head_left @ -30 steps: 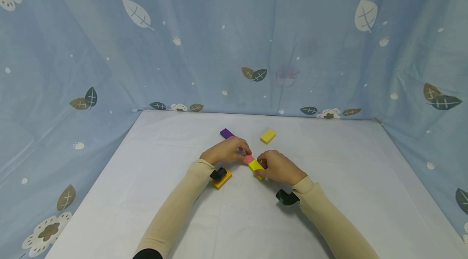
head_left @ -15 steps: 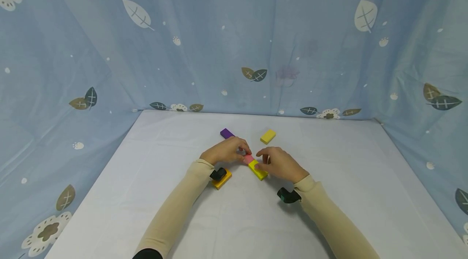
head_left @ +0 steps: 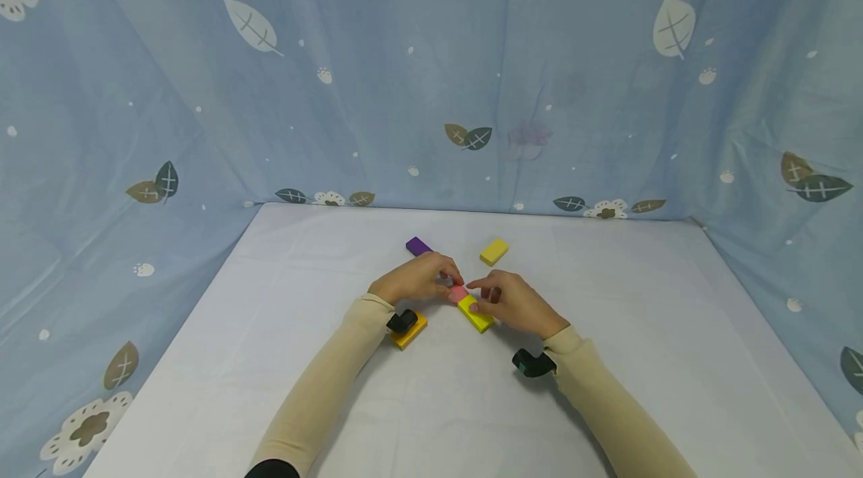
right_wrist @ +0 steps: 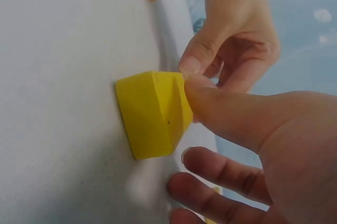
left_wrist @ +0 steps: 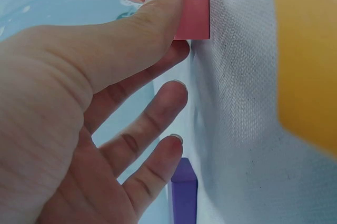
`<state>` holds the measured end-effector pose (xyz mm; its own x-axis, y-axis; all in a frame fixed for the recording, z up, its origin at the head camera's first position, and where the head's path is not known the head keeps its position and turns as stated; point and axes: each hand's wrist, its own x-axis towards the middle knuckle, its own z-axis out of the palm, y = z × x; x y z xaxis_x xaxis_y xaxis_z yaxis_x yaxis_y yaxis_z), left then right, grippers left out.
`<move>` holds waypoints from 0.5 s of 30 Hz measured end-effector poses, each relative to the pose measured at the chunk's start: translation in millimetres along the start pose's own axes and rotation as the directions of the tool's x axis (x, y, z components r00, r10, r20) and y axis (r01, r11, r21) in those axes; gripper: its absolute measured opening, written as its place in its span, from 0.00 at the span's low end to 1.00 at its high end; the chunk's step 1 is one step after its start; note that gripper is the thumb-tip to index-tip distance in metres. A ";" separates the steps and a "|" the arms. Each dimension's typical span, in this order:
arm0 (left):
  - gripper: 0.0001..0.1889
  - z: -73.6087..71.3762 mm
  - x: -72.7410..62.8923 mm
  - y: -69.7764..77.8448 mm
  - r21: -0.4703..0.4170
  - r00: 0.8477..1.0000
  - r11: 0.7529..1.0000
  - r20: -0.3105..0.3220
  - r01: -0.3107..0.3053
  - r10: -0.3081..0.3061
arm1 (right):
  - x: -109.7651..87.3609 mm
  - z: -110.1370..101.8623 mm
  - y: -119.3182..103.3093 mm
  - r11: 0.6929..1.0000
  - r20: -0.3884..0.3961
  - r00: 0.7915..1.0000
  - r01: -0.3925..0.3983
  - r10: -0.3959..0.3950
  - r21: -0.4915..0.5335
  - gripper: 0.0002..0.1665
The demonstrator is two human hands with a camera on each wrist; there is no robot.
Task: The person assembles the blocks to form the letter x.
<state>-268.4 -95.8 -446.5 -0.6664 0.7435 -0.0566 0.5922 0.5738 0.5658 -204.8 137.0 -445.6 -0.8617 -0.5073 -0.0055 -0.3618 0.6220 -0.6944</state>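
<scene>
Left hand (head_left: 418, 276) pinches pink block (head_left: 459, 294); right hand (head_left: 519, 303), fingers apart, has yellow block (head_left: 478, 316) against its thumb; we judge both light, rigid, best gripped by long sides.

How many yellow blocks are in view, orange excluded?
2: one bright yellow block by the right hand, and a paler yellow block farther back on the table. Others may be hidden.

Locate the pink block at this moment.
In the head view, the pink block is just right of centre on the white table, pinched by the left hand, with the nearer yellow block lined up at its near right end.
</scene>
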 end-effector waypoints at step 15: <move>0.12 -1.4 0.4 1.0 0.013 1.000 1.000 0.014 -0.005 0.005 | -1.3 2.8 10.9 0.999 0.009 1.000 0.011 -0.011 0.042 0.23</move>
<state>-268.7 -95.4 -444.8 -0.6570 0.7510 -0.0657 0.6013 0.5746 0.5552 -206.6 142.8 -455.2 -0.8544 -0.5196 -0.0041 -0.3558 0.5907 -0.7242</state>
